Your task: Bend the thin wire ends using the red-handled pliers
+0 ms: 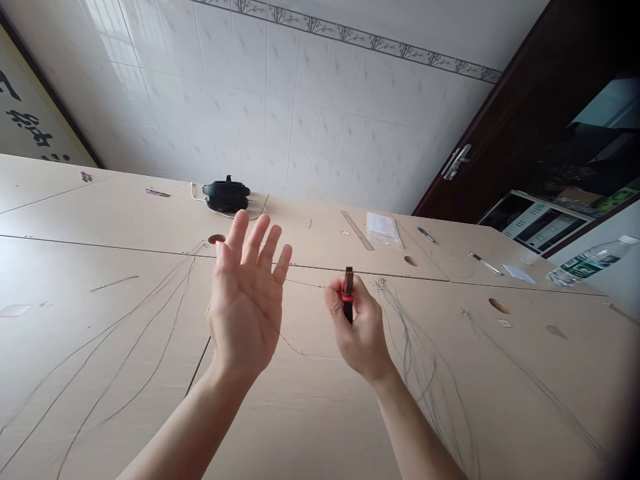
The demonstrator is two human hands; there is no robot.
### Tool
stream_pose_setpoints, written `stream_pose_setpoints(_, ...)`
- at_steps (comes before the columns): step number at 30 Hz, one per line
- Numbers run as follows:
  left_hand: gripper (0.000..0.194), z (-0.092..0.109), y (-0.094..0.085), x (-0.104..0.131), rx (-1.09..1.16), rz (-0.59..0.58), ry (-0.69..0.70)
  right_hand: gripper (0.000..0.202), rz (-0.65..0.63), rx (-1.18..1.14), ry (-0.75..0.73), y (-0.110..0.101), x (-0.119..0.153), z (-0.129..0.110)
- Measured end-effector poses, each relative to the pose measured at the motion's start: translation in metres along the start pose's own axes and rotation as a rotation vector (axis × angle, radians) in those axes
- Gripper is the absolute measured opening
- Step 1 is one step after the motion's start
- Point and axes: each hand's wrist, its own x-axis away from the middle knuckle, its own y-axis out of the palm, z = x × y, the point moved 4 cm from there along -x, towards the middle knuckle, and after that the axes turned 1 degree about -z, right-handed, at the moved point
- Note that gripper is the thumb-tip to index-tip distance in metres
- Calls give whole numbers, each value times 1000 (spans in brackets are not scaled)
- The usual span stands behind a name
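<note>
My left hand [249, 300] is raised over the table, palm up, with its fingers spread and nothing gripped in them. To its right, my right hand [363, 333] is closed around a small pliers-like tool [349, 283] with a dark metal head and red and black handles. The tool points away from me, so its jaws are hard to make out. A thin wire [305, 285] runs from behind my left hand toward the fingers of my right hand. Below it, a loose wire end [295, 348] shows beside my left palm.
Long thin wires [145, 320] fan out at left; a wire bundle [415, 340] lies right of my right hand. Farther back are a black device [227, 195], a ruler [357, 231], a plastic bag [384, 229], pens [486, 263] and a water bottle [590, 262].
</note>
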Motion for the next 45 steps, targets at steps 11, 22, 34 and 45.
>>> stream_pose_setpoints(11,43,-23,3,4,-495,-254,-252,17,-44,-18,-20,0,1,-4)
stream_pose_setpoints(22,24,-23,-1,3,-641,-257,-354,13,-30,-3,-12,0,0,3)
stream_pose_setpoints(34,12,-24,-2,2,-573,-229,-388,15,-48,11,-38,1,-1,1)
stream_pose_setpoints(45,15,-26,-3,3,-613,-232,-372,16,-44,9,-52,1,0,4)
